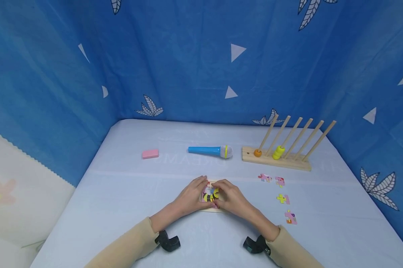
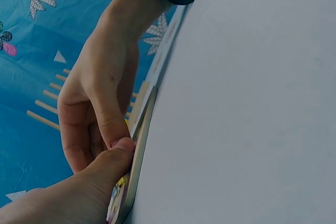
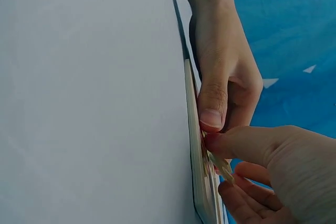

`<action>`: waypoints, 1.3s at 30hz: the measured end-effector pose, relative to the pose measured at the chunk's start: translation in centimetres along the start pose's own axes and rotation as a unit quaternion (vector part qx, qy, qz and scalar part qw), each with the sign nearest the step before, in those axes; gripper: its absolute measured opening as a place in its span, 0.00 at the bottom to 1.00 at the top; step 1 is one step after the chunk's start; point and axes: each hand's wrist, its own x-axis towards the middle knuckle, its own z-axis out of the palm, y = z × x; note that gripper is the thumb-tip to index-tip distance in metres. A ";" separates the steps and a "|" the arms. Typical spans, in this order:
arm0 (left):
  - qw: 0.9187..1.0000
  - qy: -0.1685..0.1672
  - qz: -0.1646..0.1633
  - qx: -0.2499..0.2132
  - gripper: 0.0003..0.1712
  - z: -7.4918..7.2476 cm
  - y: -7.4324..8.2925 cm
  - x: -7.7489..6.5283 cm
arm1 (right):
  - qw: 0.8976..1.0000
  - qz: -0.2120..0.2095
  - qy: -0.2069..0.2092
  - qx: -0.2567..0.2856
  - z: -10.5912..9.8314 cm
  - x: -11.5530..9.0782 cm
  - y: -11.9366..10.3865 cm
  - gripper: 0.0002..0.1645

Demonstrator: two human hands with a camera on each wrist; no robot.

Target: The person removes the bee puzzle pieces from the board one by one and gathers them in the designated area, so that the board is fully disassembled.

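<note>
A small wooden puzzle board (image 1: 212, 210) with a yellow-and-black bee picture (image 1: 209, 197) lies between the two hands. Along its left side rests the left hand (image 1: 189, 196), fingers stretched toward the far edge and thumb pressing near the bottom. The right hand (image 1: 236, 200) is over the board's right part. In the right wrist view, its thumb and fingers pinch a puzzle piece (image 3: 223, 167), tilted up from the board; its picture cannot be made out. Both thumbs nearly meet over the board, seen edge-on in the left wrist view, and the hands hide part of the picture.
Several loose puzzle pieces (image 1: 282, 198) lie to the right. Behind them stands a wooden peg rack (image 1: 278, 162) with orange and yellow beads. A blue toy microphone (image 1: 204, 150) and a pink block (image 1: 150, 153) lie farther back. Blue curtain (image 1: 194, 67) borders the table.
</note>
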 end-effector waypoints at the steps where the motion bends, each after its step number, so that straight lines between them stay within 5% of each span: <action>1: 1.000 0.000 0.001 0.001 0.49 0.0 0.0 0.0 | 1.000 0.000 0.000 -0.002 0.0 0.0 0.0 0.30; 7: 1.000 -0.002 -0.001 -0.006 0.48 0.2 0.1 0.2 | 0.999 0.029 0.002 0.032 -1.5 -0.4 -0.2 0.30; 18: 1.000 -0.013 -0.026 -0.007 0.50 0.2 0.3 -0.1 | 0.988 0.124 0.046 0.082 -8.8 -4.5 2.6 0.29; 29: 1.000 -0.014 -0.024 -0.011 0.50 0.0 0.3 -0.1 | 0.980 0.193 0.041 0.028 -10.5 -8.3 6.2 0.27; 39: 0.999 -0.021 -0.030 -0.009 0.48 0.0 0.2 0.0 | 0.987 0.153 0.026 -0.033 -10.5 -8.5 6.9 0.23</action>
